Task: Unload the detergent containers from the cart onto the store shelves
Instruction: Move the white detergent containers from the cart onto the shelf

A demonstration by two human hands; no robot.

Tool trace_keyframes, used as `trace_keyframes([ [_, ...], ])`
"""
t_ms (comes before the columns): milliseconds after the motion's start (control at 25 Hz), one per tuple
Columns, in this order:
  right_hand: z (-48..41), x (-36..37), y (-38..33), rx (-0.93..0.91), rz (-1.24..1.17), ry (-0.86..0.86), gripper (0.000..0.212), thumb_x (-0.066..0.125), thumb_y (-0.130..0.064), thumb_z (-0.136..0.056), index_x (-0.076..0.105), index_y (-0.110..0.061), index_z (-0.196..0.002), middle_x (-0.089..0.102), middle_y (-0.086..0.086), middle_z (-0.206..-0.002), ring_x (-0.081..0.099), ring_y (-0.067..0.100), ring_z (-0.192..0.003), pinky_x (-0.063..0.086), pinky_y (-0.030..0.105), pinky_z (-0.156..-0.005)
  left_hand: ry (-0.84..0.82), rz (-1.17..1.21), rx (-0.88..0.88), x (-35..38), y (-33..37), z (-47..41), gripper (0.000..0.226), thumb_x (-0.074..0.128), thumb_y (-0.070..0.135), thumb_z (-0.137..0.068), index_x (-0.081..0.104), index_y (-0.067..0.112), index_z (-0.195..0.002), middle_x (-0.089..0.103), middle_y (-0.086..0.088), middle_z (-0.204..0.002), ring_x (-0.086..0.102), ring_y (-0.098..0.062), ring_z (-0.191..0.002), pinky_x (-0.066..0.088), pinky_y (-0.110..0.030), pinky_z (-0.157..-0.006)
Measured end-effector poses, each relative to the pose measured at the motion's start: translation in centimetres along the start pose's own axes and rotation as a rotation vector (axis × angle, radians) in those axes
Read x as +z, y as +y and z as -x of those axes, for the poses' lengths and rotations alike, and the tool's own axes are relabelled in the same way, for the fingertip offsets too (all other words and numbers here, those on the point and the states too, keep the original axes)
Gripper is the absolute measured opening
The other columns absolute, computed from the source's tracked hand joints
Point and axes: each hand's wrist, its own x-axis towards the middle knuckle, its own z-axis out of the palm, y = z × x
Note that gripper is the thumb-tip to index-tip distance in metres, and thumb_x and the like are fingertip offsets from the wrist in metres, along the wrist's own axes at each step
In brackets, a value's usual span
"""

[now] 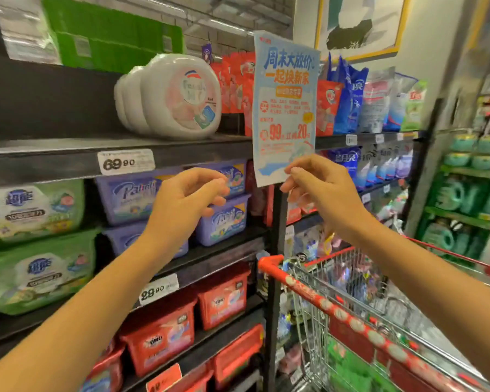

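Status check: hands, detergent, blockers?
Right hand pinches promo sign at its lower edge. Left hand loosely curled, empty. White detergent tubs on upper shelf. Sign hangs across shelf front.

Reads as smooth, glossy white plastic on the tubs, thin paper with a slight sheen on the sign. Looks matt, dark metal along the shelf; bright wire metal on the cart, red plastic on its rim. Shines as crinkled film on the pouches, smooth purple plastic on the boxes.
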Motion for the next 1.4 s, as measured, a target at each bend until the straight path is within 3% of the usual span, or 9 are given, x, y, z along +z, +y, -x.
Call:
trace_keyframes([
  [120, 8.4, -4.9, -0.8, 0.062, 0.180, -0.026, 0.015, 0.052, -0.003, -0.095, 0.061, -0.009, -0.085, 0.066, 0.015, -0.073, 0.057, 0.006, -0.052, 0.045, 0.014, -0.052, -0.179, 0.136, -0.120, 4.5, -0.7, 6.2, 0.015, 0.056, 0.007, -0.093, 0.066, 0.016, -0.088, 0.072, 0.008, -0.070, 0.063, 0.001, -0.059, 0.048, -0.013, -0.056],
  [280, 18.3, -11.6, -2.3, 0.207, 0.273, 0.064, 0.017, 0.055, -0.002, -0.093, 0.063, -0.013, -0.084, 0.067, 0.006, -0.070, 0.060, -0.001, -0.055, 0.046, 0.013, -0.054, -0.405, 0.266, -0.251, 10.3, -0.5, 14.1, 0.010, 0.062, 0.015, -0.086, 0.071, 0.018, -0.089, 0.075, 0.003, -0.078, 0.066, -0.004, -0.067, 0.050, -0.019, -0.063],
  [400, 25.1, -16.0, -3.0, 0.288, 0.261, 0.237, 0.016, 0.059, -0.006, -0.092, 0.066, -0.017, -0.083, 0.070, 0.003, -0.071, 0.062, 0.003, -0.058, 0.047, 0.014, -0.056, -0.480, 0.387, -0.383, 14.6, 0.2, 20.1, 0.027, 0.067, 0.037, -0.063, 0.075, 0.020, -0.083, 0.076, -0.002, -0.083, 0.067, -0.010, -0.071, 0.052, -0.021, -0.063],
  [520, 31.3, -19.9, -2.6, 0.355, 0.203, 0.459, 0.020, 0.057, -0.005, -0.093, 0.066, -0.020, -0.083, 0.071, 0.002, -0.070, 0.062, 0.008, -0.060, 0.048, 0.016, -0.054, -0.551, 0.425, -0.441, 19.3, 1.1, 24.6, 0.030, 0.076, 0.039, -0.054, 0.076, 0.026, -0.081, 0.076, -0.005, -0.081, 0.068, -0.009, -0.071, 0.054, -0.015, -0.060],
  [680, 39.8, -25.3, -1.0, 0.515, 0.116, 0.553, 0.017, 0.054, -0.005, -0.093, 0.068, -0.011, -0.087, 0.071, 0.004, -0.073, 0.062, 0.012, -0.062, 0.049, 0.019, -0.055, -0.673, 0.443, -0.497, 26.9, 2.2, 30.8, 0.018, 0.078, 0.031, -0.066, 0.076, 0.030, -0.084, 0.076, -0.005, -0.084, 0.069, -0.009, -0.072, 0.054, -0.016, -0.062],
  [960, 48.7, -36.7, 2.6, 0.764, 0.030, 0.617, 0.018, 0.054, -0.005, -0.094, 0.067, -0.013, -0.085, 0.071, 0.003, -0.070, 0.062, 0.012, -0.061, 0.049, 0.017, -0.056, -0.656, 0.361, -0.801, 40.2, 3.1, 40.9, 0.017, 0.058, 0.006, -0.090, 0.072, 0.013, -0.090, 0.076, -0.006, -0.083, 0.068, -0.007, -0.068, 0.047, -0.030, -0.061],
  [1120, 47.8, -42.2, 6.6, 0.804, -0.008, 0.553, 0.020, 0.054, -0.007, -0.095, 0.067, -0.016, -0.083, 0.071, 0.000, -0.070, 0.062, 0.010, -0.060, 0.048, 0.016, -0.056, -0.595, 0.343, -0.762, 45.9, 2.9, 39.3, 0.016, 0.057, 0.007, -0.088, 0.071, 0.012, -0.091, 0.076, -0.006, -0.083, 0.068, -0.008, -0.071, 0.053, -0.019, -0.062],
  [1280, 43.9, -47.5, 12.3, 0.785, -0.026, 0.474, 0.019, 0.053, -0.007, -0.095, 0.067, -0.015, -0.086, 0.071, 0.001, -0.072, 0.062, 0.009, -0.061, 0.049, 0.017, -0.056, -0.524, 0.322, -0.706, 52.0, 1.2, 35.2, 0.018, 0.055, 0.005, -0.091, 0.071, 0.013, -0.091, 0.076, -0.005, -0.084, 0.068, -0.009, -0.072, 0.052, -0.028, -0.072],
  [1400, 38.7, -51.9, 16.9, 0.785, -0.009, 0.405, 0.020, 0.054, -0.007, -0.095, 0.067, -0.017, -0.085, 0.071, 0.000, -0.072, 0.062, 0.008, -0.061, 0.048, 0.017, -0.057, -0.446, 0.321, -0.667, 57.2, -0.5, 30.5, 0.018, 0.054, 0.004, -0.091, 0.070, 0.013, -0.090, 0.076, -0.003, -0.081, 0.068, -0.008, -0.071, 0.053, -0.020, -0.067],
])
